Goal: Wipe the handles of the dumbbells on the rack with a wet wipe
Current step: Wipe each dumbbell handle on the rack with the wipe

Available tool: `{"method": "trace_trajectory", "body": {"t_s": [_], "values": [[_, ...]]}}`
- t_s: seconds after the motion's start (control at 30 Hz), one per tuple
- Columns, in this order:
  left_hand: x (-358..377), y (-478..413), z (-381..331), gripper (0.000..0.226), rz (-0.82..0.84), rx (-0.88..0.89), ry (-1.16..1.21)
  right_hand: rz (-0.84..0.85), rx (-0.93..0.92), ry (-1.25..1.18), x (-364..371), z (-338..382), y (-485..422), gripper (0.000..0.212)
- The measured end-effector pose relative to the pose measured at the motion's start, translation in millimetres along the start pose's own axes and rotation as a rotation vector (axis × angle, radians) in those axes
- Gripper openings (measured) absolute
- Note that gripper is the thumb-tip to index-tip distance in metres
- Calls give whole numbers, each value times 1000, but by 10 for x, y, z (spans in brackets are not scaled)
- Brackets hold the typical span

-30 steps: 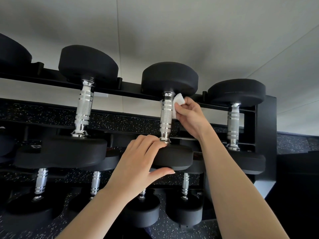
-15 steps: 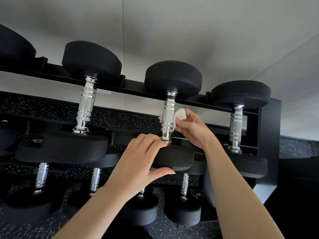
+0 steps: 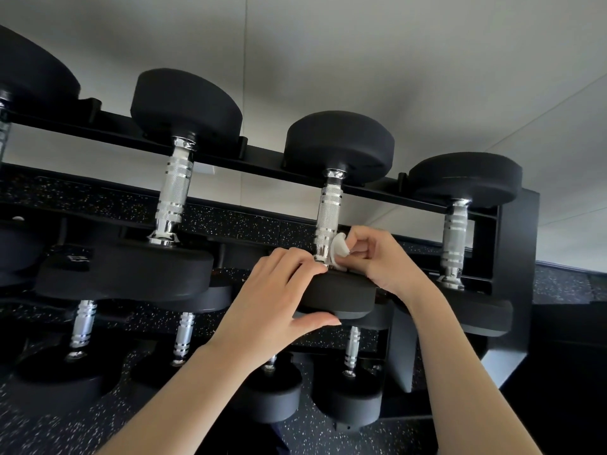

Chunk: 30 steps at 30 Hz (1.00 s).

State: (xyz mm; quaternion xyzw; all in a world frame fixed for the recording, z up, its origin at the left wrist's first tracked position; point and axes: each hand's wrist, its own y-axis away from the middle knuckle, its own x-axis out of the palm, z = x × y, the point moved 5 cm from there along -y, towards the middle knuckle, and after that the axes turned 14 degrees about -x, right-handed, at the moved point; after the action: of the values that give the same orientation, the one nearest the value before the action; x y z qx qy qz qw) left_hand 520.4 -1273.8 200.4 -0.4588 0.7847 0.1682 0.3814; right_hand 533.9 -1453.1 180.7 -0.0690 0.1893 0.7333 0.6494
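Black dumbbells with chrome knurled handles rest across the top tier of a black rack (image 3: 230, 164). The middle dumbbell's handle (image 3: 330, 211) runs from its far head (image 3: 338, 147) down to its near head (image 3: 341, 292). My left hand (image 3: 276, 300) grips the near head, fingers over its top and thumb under its edge. My right hand (image 3: 377, 257) pinches a small white wet wipe (image 3: 338, 251) against the right side of the handle's lower end, just above the near head. Other handles stand to the left (image 3: 174, 192) and to the right (image 3: 455, 238).
A lower tier holds several smaller dumbbells (image 3: 348, 385) beneath my arms. The rack's black end panel (image 3: 515, 290) stands at the right. Speckled black rubber flooring (image 3: 49, 418) lies below, and a pale wall (image 3: 361, 60) rises behind the rack.
My right hand has slid the wipe down the middle handle from its upper end to its lower end. My left hand has kept its hold on the near head.
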Motion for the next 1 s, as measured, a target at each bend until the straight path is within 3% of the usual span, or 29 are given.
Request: {"method": "trace_trajectory", "body": {"t_s": [0.1, 0.27, 0.57, 0.83, 1.0], "values": [[-9, 19, 14, 59, 17, 4, 22, -76, -58, 180, -25, 60, 29, 13], [-30, 85, 89, 64, 55, 10, 46, -90, -118, 267, -13, 227, 50, 19], [-48, 98, 123, 59, 51, -23, 100, 134, -184, 581, 147, 475, -114, 20], [-49, 103, 140, 59, 17, 11, 133, 366, -90, 876, 348, 555, -349, 22], [-32, 97, 164, 58, 24, 17, 134, 400, -45, 956, 384, 523, -404, 26]]}}
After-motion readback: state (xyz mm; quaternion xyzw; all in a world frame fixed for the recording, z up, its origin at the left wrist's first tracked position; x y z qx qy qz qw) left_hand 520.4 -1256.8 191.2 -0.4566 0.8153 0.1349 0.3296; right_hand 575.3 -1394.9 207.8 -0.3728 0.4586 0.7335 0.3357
